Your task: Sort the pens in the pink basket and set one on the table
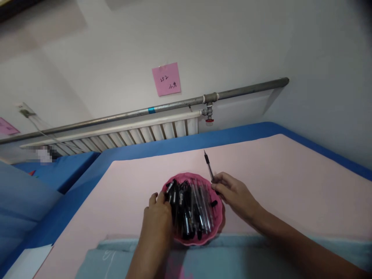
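Observation:
A round pink basket (pixel 220 215) with a scalloped rim holds several black pen parts (pixel 181 201) on its left side and several clear pen barrels (pixel 202 205) on its right. Above the basket's right rim, my right hand (pixel 232 192) is closed in a pinch on a pen (pixel 208 164), which has a black grip and its tip pointing up and away. My left hand (pixel 159 211) is at the left rim, its fingers bent in by the black parts. What those fingers hold, if anything, is hidden. A small black piece (pixel 214 203) lies inside the right rim.
The basket stands on a pink sheet (pixel 276 186) over a blue table (pixel 232 133), with a pale blue-green cloth (pixel 116 255) at the near edge. White paper (pixel 27 261) lies lower left. Behind are a radiator (pixel 145 133), a metal pipe (pixel 174 104) and a pink note (pixel 166 79).

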`<control>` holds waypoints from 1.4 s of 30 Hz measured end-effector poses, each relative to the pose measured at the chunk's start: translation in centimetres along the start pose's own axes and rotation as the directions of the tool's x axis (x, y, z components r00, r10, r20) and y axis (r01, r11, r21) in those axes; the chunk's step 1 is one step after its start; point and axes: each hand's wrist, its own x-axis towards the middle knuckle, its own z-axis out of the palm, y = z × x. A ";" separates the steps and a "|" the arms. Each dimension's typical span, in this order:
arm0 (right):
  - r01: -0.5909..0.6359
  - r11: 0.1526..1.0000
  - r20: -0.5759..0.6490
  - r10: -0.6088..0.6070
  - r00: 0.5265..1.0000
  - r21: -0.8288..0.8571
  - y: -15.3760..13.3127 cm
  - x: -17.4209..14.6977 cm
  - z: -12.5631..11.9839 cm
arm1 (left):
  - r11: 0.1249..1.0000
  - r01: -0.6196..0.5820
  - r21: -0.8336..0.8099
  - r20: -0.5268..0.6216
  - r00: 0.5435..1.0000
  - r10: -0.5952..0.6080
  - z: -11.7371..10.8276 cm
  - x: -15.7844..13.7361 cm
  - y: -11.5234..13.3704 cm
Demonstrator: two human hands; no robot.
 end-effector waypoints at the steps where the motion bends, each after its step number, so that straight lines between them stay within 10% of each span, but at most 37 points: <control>1: 0.033 0.999 -0.004 -0.033 0.999 -0.034 -0.2 -0.1 0.0 | 0.997 -0.006 -0.079 -0.063 0.998 0.001 -0.3 0.0 -0.4; 4: 0.179 0.965 0.038 -0.175 0.984 -0.190 -0.7 -0.3 0.0 | 0.867 -0.039 -0.497 -0.127 0.991 -0.029 -1.3 -0.1 -1.5; 7: 0.413 0.854 0.193 -0.368 0.910 -0.316 -1.0 -0.6 0.0 | 0.470 -0.044 -0.882 -0.026 0.999 0.045 -1.5 0.1 -2.2; 10: 0.607 0.695 0.320 -0.517 0.794 -0.385 -0.9 -0.8 0.0 | 0.175 -0.046 -0.984 -0.026 0.993 0.111 -1.2 0.4 -2.4; 15: 0.670 0.572 0.345 -0.579 0.738 -0.473 -0.4 -0.7 -0.3 | 0.001 -0.076 -0.997 -0.076 0.993 0.094 -0.7 0.6 -2.6; 42: 0.683 0.403 0.372 -0.615 0.695 -0.609 -0.3 -0.7 -0.2 | 0.143 -0.060 -0.988 -0.045 0.993 0.106 -0.6 1.2 -3.6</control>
